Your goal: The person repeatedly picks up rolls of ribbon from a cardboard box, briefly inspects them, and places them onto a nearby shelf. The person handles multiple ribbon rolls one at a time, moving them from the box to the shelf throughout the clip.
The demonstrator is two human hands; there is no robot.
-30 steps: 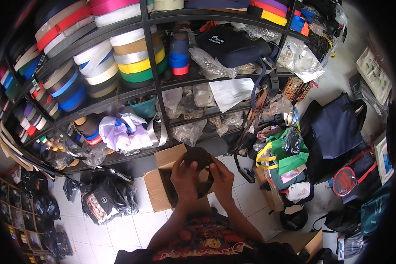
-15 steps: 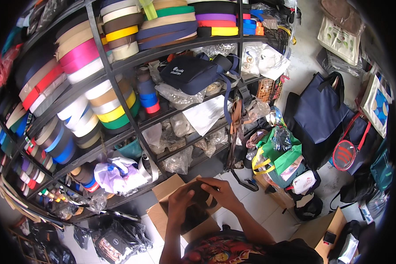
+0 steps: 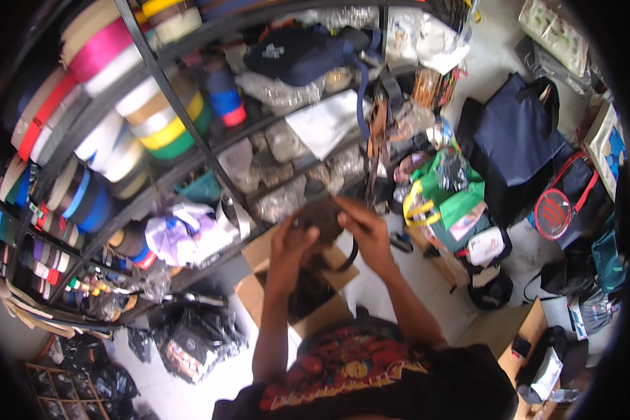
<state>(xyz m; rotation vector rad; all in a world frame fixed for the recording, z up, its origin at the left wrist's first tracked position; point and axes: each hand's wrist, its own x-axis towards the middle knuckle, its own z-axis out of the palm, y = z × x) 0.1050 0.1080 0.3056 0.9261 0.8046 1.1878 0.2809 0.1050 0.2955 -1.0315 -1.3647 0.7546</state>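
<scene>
Between both hands I hold up a dark brown, roundish coil that looks like rolled webbing [image 3: 320, 218]; motion blurs it. My left hand [image 3: 291, 245] is closed on its left edge, with the thumb across the near face. On the opposite edge, my right hand [image 3: 368, 234] grips with thumb and fingers. A dark strap end [image 3: 350, 259] curves down beside the right hand. Beneath the hands stands an open cardboard box [image 3: 336, 318] with its flaps spread, and dark material [image 3: 304, 290] lies inside it.
A black metal rack [image 3: 189, 133] full of coloured webbing rolls and plastic bags rises ahead and left. On the right are a green bag [image 3: 462, 203], a navy tote [image 3: 514, 133] and another cardboard box [image 3: 504, 336]. A plastic-wrapped backpack [image 3: 196, 346] lies on the floor at left.
Both hands have lifted the brown coil up and away from the box, toward the rack. Its strap end now hangs clear at the right. The whole view has shifted.
</scene>
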